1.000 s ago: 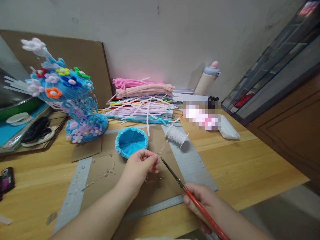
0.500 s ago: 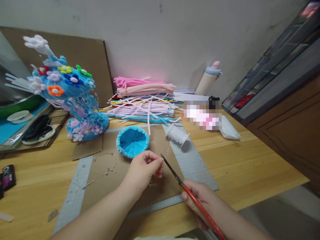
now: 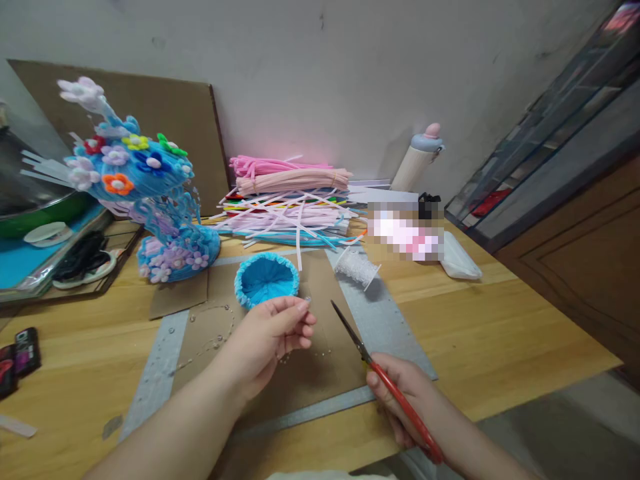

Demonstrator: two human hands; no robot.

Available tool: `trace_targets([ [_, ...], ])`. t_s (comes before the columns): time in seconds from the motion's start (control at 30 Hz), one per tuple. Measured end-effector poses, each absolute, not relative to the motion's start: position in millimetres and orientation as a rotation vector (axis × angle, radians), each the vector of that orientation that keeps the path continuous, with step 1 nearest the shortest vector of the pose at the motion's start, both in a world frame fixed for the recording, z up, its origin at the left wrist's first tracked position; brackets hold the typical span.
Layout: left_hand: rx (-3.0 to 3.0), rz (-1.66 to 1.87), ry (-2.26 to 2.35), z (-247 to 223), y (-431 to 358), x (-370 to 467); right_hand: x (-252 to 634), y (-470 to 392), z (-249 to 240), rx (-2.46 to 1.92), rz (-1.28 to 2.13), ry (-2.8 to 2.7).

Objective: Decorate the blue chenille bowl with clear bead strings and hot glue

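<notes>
A grey wall (image 3: 310,80) backs the table (image 3: 490,327); left grip (image 3: 274,332) pinches beaded string (image 3: 308,300), right grip (image 3: 416,387) clasps scissors (image 3: 403,404).

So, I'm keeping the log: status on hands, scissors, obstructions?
Left hand pinching a small clear piece. Right hand gripping red-handled scissors, apart from left hand. Blue bowl close beyond left hand, partly hidden.

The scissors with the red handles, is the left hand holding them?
No, the right hand holds the scissors, and the left hand is apart from them, over the cardboard.
</notes>
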State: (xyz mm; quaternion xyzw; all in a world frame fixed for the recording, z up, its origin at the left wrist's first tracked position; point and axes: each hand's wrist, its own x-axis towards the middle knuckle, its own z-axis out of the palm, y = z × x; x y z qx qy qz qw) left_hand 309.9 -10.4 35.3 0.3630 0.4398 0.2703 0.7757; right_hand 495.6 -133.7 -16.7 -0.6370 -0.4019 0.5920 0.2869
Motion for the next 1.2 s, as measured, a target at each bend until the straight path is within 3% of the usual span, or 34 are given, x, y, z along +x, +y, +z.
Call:
trace_targets([
  [0.4, 1.197, 0.659, 1.288, 21.3, 0.6, 219.1, 498.7, -134.7, -27.0, -1.786, 1.584, -1.000],
  [0.63, 1.410, 0.509, 1.182, 26.8, -7.4, 212.7, 497.6, -136.7, -31.5, -1.802, 1.528, -1.002],
  [0.83, 1.734, 0.165, 1.321, 21.4, -31.7, 201.7, 502.2, -138.3, -31.8, -1.794, 1.505, -0.971],
  [1.03, 1.940, 0.058, 1.454, 56.6, -35.4, 196.2, 547.7, -115.4, -16.9, -1.687, 0.979, -0.921],
  [1.2, 1.959, 0.524, 1.626, 95.4, -11.8, 212.2, 588.1, -63.1, -16.6, -1.632, 0.604, -0.945],
])
